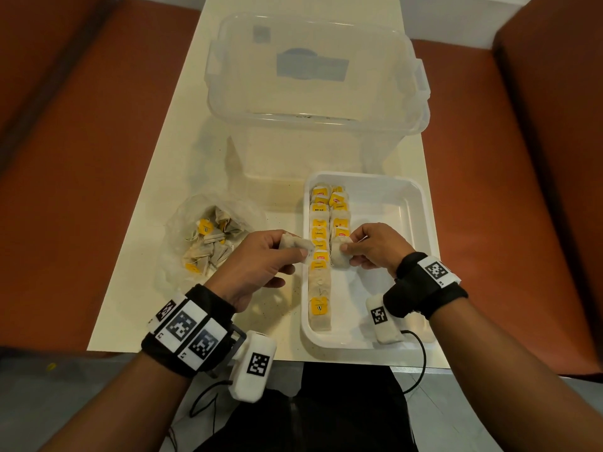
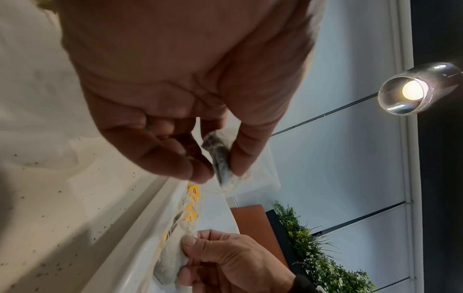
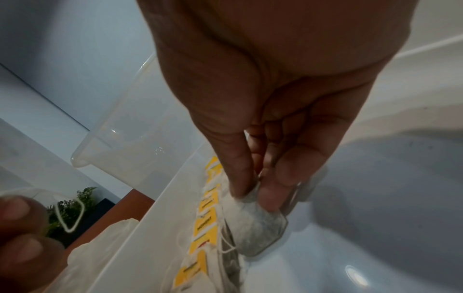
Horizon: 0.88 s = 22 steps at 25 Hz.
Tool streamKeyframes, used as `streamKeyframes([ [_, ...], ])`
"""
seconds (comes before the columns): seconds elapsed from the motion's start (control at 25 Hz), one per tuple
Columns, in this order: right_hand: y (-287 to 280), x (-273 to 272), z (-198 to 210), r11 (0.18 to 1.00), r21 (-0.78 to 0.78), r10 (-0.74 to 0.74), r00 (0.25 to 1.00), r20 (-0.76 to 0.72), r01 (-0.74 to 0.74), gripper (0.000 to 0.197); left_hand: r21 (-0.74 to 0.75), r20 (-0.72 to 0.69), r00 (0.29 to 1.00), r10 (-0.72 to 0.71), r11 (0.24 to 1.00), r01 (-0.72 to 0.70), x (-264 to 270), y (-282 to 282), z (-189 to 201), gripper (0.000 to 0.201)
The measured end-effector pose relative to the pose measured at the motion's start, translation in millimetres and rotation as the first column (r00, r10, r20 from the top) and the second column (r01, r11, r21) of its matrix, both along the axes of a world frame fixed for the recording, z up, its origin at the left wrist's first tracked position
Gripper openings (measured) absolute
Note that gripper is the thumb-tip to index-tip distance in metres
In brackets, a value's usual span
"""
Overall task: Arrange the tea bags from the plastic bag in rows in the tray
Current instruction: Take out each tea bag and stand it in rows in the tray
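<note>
A white tray (image 1: 404, 203) sits at the front right of the table. Two rows of yellow-tagged tea bags (image 1: 319, 230) lie along its left side; the second row is shorter. My right hand (image 1: 365, 246) pinches a tea bag (image 1: 341, 254) at the near end of that second row, low over the tray floor; the right wrist view shows this tea bag (image 3: 255, 220) between thumb and fingers. My left hand (image 1: 274, 259) pinches another tea bag (image 1: 293, 244) just left of the tray rim, seen as a grey tea bag (image 2: 220, 158). The crumpled clear plastic bag (image 1: 208, 236) of tea bags lies further left.
A large clear plastic storage box (image 1: 313, 93) stands behind the tray and bag. The cream table (image 1: 137, 282) is narrow, with brown-red seats (image 1: 65, 158) on both sides. The tray's right half (image 1: 388, 223) holds no bags. Cables hang from my wrist cameras below the table edge.
</note>
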State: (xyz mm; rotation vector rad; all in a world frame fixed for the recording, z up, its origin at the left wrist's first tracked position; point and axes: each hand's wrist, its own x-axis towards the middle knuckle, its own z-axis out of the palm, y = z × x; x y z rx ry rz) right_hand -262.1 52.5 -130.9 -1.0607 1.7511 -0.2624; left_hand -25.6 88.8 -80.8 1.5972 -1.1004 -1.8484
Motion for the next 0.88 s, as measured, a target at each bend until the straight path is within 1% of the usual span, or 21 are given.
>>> streamKeyframes([
  [0.16,0.1,0.0,2.6,1.000,-0.001,-0.013,1.000,0.006,0.013,0.018,-0.006,0.003,1.000,-0.003,1.000,0.003,-0.3,-0.8,-0.7,0.012],
  [0.52,-1.9,-1.4,0.1,0.999,0.000,-0.050,0.999,0.013,0.050,0.021,-0.004,-0.017,1.000,0.010,1.000,-0.010,0.5,0.0,0.5,0.012],
  [0.76,-1.4,-2.4,-1.1,0.998,0.001,-0.055,0.998,0.009,0.055,0.021,0.013,-0.076,0.996,0.047,0.999,-0.046,0.2,-1.2,-0.2,0.011],
  [0.88,0.4,-2.3,2.6,0.999,-0.014,-0.049,0.999,0.008,0.049,0.015,0.012,-0.122,0.990,0.069,0.998,-0.068,-0.7,-1.3,-0.6,0.010],
])
